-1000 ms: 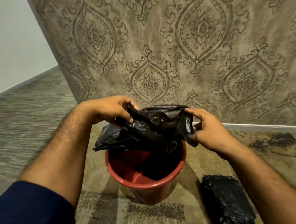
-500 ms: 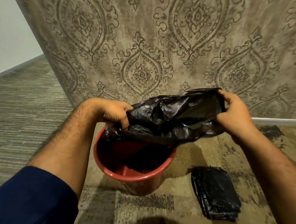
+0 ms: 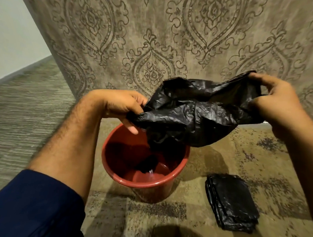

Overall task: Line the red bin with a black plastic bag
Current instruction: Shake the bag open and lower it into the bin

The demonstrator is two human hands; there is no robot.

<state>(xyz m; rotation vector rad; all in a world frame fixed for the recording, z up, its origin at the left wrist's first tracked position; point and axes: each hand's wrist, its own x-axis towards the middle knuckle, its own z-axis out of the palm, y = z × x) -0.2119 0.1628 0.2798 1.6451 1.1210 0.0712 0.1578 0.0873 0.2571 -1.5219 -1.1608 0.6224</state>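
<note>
A round red bin (image 3: 153,187) stands on the carpet just below centre. Above its far rim I hold a crumpled black plastic bag (image 3: 194,111) stretched between both hands. My left hand (image 3: 123,107) pinches the bag's left edge right over the bin's back rim. My right hand (image 3: 275,105) grips the bag's upper right corner, higher and well to the right of the bin. The bag's lower end hangs down into the bin and touches its inside.
A folded stack of black bags (image 3: 233,201) lies on the carpet right of the bin. A patterned wall (image 3: 157,36) rises close behind. Striped carpet (image 3: 14,118) stretches to the left.
My right hand has pulled the bag's corner farther right and up, spreading the bag wider. My left hand has stayed over the bin's rim.
</note>
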